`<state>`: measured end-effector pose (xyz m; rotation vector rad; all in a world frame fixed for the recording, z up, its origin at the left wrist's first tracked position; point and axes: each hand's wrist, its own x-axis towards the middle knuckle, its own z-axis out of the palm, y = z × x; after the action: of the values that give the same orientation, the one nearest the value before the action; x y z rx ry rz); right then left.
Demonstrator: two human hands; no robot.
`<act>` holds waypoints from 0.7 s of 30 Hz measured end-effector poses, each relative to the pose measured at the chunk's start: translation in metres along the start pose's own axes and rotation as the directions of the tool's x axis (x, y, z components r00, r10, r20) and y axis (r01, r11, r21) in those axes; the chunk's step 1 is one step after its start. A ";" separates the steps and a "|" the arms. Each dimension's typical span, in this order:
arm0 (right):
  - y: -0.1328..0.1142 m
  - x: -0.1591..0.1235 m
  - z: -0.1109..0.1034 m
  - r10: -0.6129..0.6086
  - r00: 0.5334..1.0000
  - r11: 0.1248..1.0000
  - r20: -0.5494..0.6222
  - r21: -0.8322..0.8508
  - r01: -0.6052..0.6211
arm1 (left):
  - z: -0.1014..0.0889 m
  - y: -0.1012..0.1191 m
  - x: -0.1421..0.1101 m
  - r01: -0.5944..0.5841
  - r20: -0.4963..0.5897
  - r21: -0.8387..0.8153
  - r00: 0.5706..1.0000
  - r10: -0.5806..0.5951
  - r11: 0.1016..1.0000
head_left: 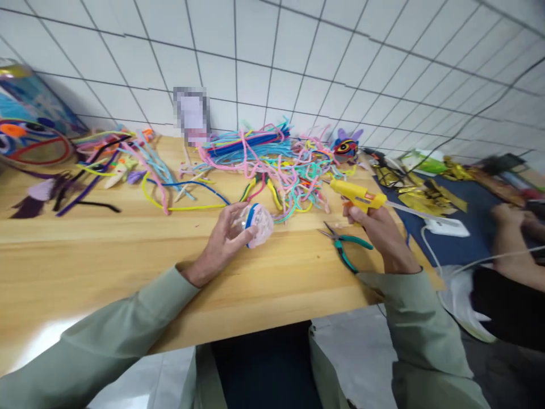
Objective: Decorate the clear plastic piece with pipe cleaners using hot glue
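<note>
My left hand is wrapped round a clear, rounded piece with pale pink in it and a blue band across its middle. In my right hand is a yellow glue gun, its nozzle pointing left and a glue stick poking out behind. Below that hand, teal-handled pliers lie on the wooden table. Just beyond the clear piece rest yellow-and-black-handled pliers, partly covered by pipe cleaners.
Tangled pipe cleaners pile along the tiled wall. More strands lie left, near a colourful bag. A small craft figure stands behind. Gold foil and a white power strip sit right, beside another person's arm.
</note>
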<state>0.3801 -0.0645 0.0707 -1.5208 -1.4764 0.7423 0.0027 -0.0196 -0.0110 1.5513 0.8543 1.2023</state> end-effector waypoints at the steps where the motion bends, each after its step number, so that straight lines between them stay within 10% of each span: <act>1: 0.009 0.002 -0.018 0.001 0.999 0.993 -0.038 -0.118 -0.005 | 0.000 0.000 0.000 0.007 0.002 0.009 1.000 -0.007 1.000; 8: 0.078 0.020 -0.079 0.023 0.999 0.722 -0.034 -0.690 -0.040 | 0.002 -0.001 -0.002 0.024 -0.005 0.030 1.000 -0.024 0.999; 21: 0.073 -0.005 -0.049 -0.159 0.975 0.643 -0.155 -0.766 -0.016 | -0.002 -0.004 -0.001 -0.061 -0.011 0.179 0.998 0.064 0.982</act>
<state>0.4561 -0.0721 0.0274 -2.0592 -1.7766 -0.1728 0.0011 -0.0191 -0.0146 1.7257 0.9527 1.2118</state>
